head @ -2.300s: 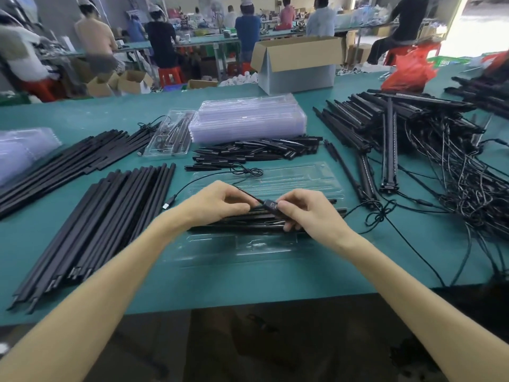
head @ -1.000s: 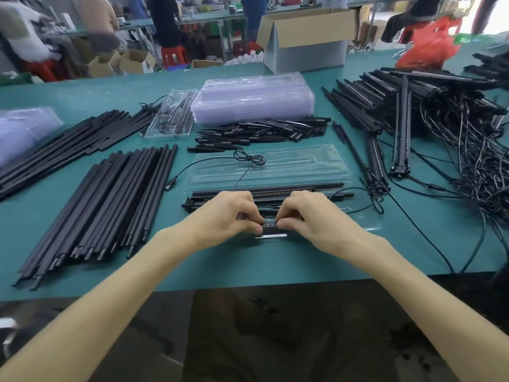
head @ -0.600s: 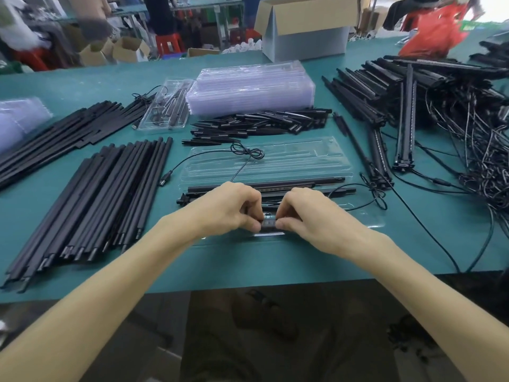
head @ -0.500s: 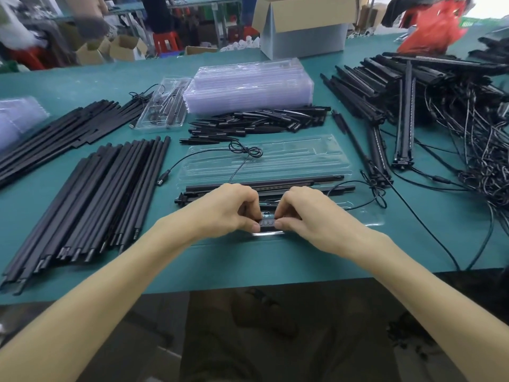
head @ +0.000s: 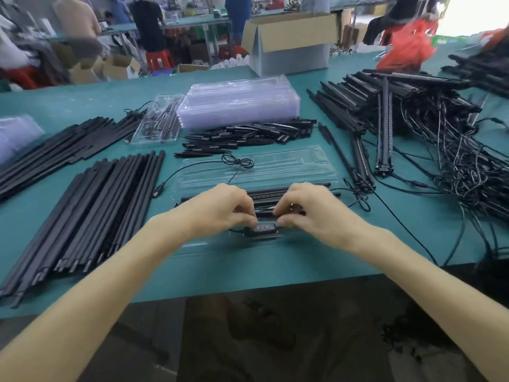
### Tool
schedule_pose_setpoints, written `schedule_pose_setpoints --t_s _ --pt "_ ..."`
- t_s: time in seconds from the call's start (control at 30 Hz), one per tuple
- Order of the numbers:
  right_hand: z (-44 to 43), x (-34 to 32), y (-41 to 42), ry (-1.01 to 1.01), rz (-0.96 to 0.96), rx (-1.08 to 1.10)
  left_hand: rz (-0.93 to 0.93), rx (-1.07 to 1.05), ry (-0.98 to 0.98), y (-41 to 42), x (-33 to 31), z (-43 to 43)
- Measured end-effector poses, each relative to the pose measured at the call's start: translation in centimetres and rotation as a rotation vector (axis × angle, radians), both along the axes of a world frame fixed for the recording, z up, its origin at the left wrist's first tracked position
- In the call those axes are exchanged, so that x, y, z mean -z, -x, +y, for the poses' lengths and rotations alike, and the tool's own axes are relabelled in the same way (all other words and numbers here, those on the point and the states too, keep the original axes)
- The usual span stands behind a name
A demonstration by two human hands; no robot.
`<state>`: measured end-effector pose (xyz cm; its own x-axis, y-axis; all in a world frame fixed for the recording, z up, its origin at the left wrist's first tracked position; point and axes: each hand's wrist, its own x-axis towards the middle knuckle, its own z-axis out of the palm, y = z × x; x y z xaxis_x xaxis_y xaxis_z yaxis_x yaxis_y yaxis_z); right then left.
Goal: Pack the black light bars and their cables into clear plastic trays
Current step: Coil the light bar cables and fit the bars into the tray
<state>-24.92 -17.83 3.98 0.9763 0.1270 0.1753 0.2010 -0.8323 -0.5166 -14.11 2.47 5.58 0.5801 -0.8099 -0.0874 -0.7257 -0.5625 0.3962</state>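
- My forearms come in over the near edge of the tabletop (head: 248,271) and meet in the middle, wrists low, knuckles up, fingers curled down.
- The controller (head: 261,228), a small black box on the cable, lies between my two hands with its long axis left to right. My left hand (head: 220,209) pinches its left end and my right hand (head: 311,213) pinches its right end; neither is nearer.
- It sits at the near strip of the open tray (head: 192,245); I cannot tell whether it touches the plastic or is just above it. I judge the coming move is a straight press down into that strip, so I want it parallel to the tray's length.
- Just beyond my fingers, the light bars (head: 264,193) lie in the tray, parallel to the controller.
- Farther on, the cable (head: 238,162) loops over the tray's far half and runs left.
- Past that stands a stack of trays (head: 239,103), with loose bars (head: 96,210) at left.
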Motion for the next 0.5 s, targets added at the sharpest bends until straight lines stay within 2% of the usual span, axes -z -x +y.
schedule_pose_setpoints --t_s 0.1,0.17,0.23,0.33,0.5 --pt "-3.1 -0.8 0.3 0.021 -0.153 0.151 -0.078 0.005 0.14 0.8 0.3 -0.9" --pt "-5.3 -0.9 0.2 0.109 -0.149 0.251 -0.105 0.009 0.176 1.7 1.0 -1.9" --pt "-6.8 -0.5 0.0 0.198 -0.081 0.316 -0.163 0.05 0.128 2.6 1.9 -2.9" --pt "-7.0 0.4 0.0 0.231 -0.034 0.31 -0.317 0.115 0.042 3.6 3.2 -4.0" --pt "-5.8 1.4 -0.3 0.18 -0.017 0.26 -0.396 0.151 0.021 3.7 4.0 -3.7"
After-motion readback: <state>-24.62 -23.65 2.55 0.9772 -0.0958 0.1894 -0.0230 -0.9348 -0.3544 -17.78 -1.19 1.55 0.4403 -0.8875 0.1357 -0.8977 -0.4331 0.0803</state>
